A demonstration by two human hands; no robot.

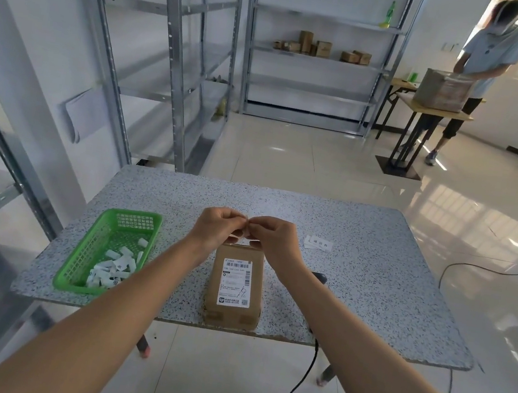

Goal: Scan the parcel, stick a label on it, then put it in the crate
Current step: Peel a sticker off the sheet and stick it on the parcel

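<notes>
The table (pixel 360 244) carries your parcel (pixel 235 288) at its near edge, a small taped carton lying flat, printed face up. Judged light and stiff; take it by the long sides, clear of the print. Your left hand (pixel 218 229) and right hand (pixel 273 236) meet above it, each grip pinched on a small label (pixel 247 228), flimsy and likely to curl.
</notes>
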